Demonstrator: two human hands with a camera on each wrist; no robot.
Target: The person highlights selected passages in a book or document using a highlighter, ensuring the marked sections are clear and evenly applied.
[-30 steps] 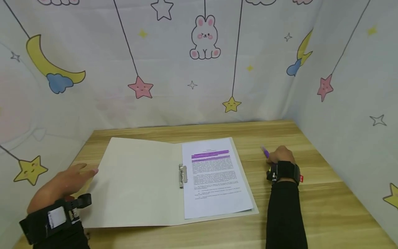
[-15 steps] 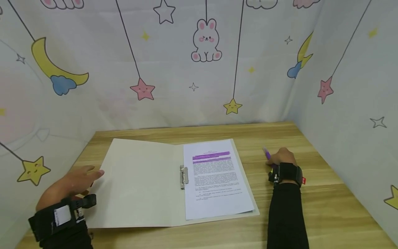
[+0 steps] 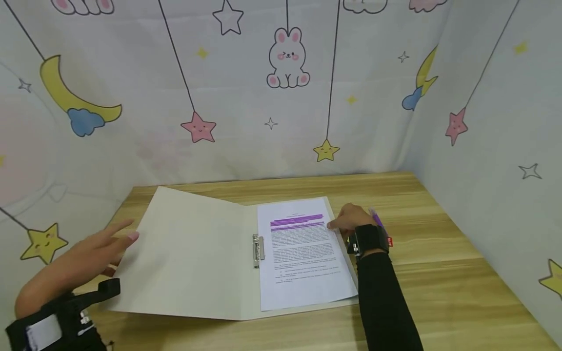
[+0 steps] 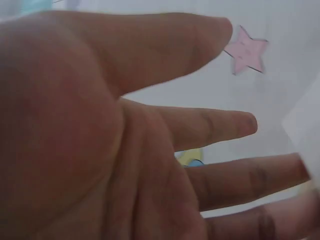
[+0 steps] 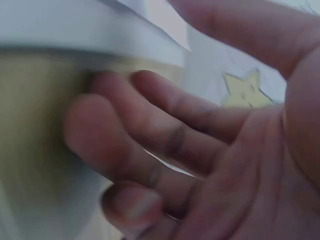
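An open cream folder [image 3: 197, 253] lies on the table, its left cover raised slightly at the outer edge. My left hand [image 3: 98, 246] is at that edge; in the left wrist view its straight fingers [image 4: 245, 180] reach the cover, the lower ones partly behind it. Printed sheets [image 3: 303, 282] with purple highlighted lines lie on the folder's right side, beside a metal clip [image 3: 258, 251]. At their right edge is my right hand [image 3: 353, 218], thumb side over the paper. In the right wrist view its loosely bent fingers [image 5: 155, 125] lie below the folder's edge, apart from the thumb.
A purple pen or marker [image 3: 376, 220] lies on the wooden table [image 3: 452, 273] just right of my right hand, partly hidden by the wrist strap. A patterned cloth [image 3: 246, 87] hangs behind and along both sides.
My right hand has let go of the purple pen and moved left to the folder's right edge. The left cover has tilted up a little at my left hand.
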